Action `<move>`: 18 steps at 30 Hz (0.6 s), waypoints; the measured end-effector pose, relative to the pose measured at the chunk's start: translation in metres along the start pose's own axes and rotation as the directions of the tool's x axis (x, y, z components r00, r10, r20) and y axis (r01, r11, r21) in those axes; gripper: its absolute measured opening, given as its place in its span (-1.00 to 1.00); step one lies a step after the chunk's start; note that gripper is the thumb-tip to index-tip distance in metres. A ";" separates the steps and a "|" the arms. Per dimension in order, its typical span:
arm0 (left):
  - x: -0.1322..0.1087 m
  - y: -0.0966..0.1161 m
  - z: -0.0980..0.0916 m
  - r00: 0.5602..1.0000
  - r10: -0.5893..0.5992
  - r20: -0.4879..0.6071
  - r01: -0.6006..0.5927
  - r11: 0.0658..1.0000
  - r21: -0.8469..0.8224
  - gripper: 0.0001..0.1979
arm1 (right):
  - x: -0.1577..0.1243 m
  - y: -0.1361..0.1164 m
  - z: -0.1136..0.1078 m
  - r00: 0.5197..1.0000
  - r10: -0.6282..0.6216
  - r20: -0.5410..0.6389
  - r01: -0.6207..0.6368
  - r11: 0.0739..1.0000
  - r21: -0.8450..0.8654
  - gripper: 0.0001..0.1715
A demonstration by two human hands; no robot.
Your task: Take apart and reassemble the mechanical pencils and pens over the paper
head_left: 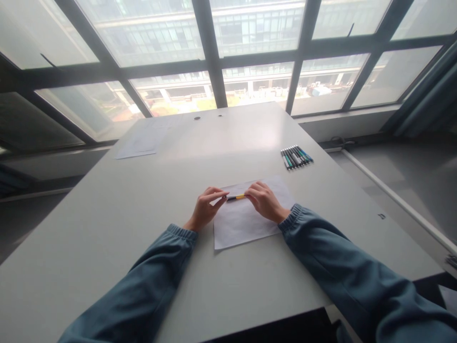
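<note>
Pinching the yellow-and-black pen (236,197) at opposite ends, the left hand (206,206) and right hand (264,200) hold something likely light, stiff and slick, best gripped around its middle.

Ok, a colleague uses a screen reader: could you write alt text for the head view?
A person's left hand and right hand hold a black-and-yellow pen by its ends over a white sheet on a pale table. A row of pens lies beyond, to the right; more paper lies at the far left, before large windows.
</note>
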State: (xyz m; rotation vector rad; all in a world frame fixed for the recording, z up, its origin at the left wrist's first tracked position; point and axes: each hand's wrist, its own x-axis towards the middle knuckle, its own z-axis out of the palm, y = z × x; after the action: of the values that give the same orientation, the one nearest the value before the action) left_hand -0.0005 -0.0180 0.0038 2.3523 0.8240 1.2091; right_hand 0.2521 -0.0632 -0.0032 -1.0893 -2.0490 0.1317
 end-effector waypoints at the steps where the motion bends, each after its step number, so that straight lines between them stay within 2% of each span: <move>1: 0.000 0.000 0.000 1.000 0.001 0.001 -0.001 1.000 0.000 -0.80 | 0.000 0.000 0.000 1.000 0.001 -0.001 -0.001 1.000 0.001 -0.77; 8: 0.000 0.002 -0.001 1.000 -0.015 -0.008 0.015 1.000 0.006 -0.81 | 0.000 0.000 -0.001 1.000 0.019 -0.022 -0.019 1.000 0.017 -0.76; 18: 0.002 0.010 0.000 0.998 0.057 0.005 -0.057 0.998 0.030 -0.84 | 0.001 0.000 -0.002 0.999 -0.048 -0.009 0.048 0.999 0.012 -0.76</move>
State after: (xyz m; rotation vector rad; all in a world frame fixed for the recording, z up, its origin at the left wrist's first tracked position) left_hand 0.0038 -0.0248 0.0106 2.4171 0.7833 1.2221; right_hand 0.2530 -0.0631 -0.0007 -1.0306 -2.0623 0.1143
